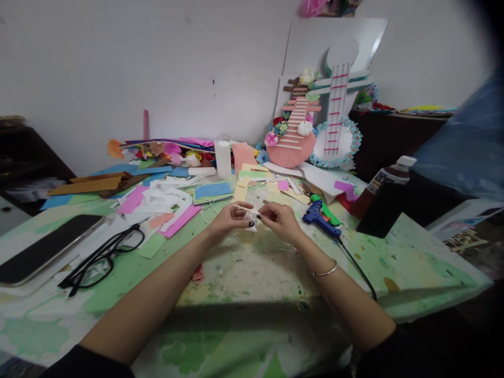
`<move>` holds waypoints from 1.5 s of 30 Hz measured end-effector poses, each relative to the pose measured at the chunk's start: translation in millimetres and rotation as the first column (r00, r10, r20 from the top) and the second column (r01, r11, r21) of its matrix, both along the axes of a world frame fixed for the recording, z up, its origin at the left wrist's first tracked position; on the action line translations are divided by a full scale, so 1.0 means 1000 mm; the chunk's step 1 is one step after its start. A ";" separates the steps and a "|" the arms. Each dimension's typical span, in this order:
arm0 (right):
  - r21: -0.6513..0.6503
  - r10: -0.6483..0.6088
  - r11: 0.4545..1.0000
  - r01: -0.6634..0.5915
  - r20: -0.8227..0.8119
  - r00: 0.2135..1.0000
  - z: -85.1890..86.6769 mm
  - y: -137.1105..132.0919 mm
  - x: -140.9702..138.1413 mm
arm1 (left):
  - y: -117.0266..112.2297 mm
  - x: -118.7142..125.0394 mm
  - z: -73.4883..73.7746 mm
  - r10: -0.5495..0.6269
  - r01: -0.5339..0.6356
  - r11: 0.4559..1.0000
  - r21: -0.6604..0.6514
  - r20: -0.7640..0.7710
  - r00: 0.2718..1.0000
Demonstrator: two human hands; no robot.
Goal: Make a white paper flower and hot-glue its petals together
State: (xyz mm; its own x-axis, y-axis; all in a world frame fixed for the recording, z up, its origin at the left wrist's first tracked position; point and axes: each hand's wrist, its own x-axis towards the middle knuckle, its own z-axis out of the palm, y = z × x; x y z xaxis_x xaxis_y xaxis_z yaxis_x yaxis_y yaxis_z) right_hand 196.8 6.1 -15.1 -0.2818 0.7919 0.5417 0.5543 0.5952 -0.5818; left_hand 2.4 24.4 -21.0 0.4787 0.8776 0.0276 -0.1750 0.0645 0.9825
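Tabletop (252,268) is stretching out under my forearms, green-patterned and stained, and paper scraps (165,194) are crowding its left and far side, so anything small slipping from my grip could, I'm reckoning, be getting lost among all that white. Off to my right a blue glue gun (321,216) is lying, its black cord (356,265) running close by my right forearm; an outward swing of that arm could be snagging it and dragging the gun, and whether it's hot I'm not able to tell. Centre now: my left hand (228,220) is closing thumb and fingers on a white piece (249,216), my right hand (280,218) is pinching narrowly at its other side, both over the middle of the table. Too hard a squeeze, I'm judging, could be creasing it. It's looking small, pale and seemingly crumpled, its lower tip poking out between my hands, while a thin off-white strip (244,209) is crossing its top, slanting down towards my right fingertips.
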 end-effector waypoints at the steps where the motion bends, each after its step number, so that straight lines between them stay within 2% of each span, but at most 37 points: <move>1: 0.000 -0.006 1.000 0.006 -0.010 1.000 -0.001 0.001 0.000 | 0.000 0.001 -0.001 0.000 0.000 1.000 -0.011 -0.002 1.000; 9: 0.010 -0.020 1.000 0.021 -0.088 0.996 -0.007 0.003 -0.002 | 0.002 0.005 -0.008 0.047 -0.048 0.998 0.050 0.019 0.999; 14: 0.019 -0.022 1.000 0.024 -0.137 0.990 -0.008 0.002 -0.005 | 0.000 0.006 -0.004 0.065 -0.064 0.996 0.068 -0.010 0.998; 19: 0.022 -0.021 0.999 0.026 -0.184 0.983 -0.009 0.000 -0.009 | -0.004 0.007 0.001 0.095 -0.095 0.995 0.005 0.040 0.995; 25: 0.072 -0.011 0.997 0.025 -0.186 0.983 -0.009 -0.002 -0.012 | -0.003 0.008 -0.001 0.142 -0.142 0.990 0.016 -0.001 0.990; 36: 0.096 -0.054 0.993 0.063 -0.099 0.994 -0.002 -0.009 -0.016 | -0.002 0.007 -0.001 0.139 -0.135 0.989 0.064 -0.062 0.988; 41: 0.179 -0.049 0.983 0.045 0.020 0.999 -0.002 -0.008 -0.015 | 0.000 0.007 -0.003 0.145 -0.141 0.988 0.055 -0.058 0.988; 45: 0.185 -0.048 0.982 0.031 0.087 0.995 -0.002 -0.007 -0.015 | 0.001 0.006 -0.003 0.158 -0.156 0.987 0.038 -0.056 0.986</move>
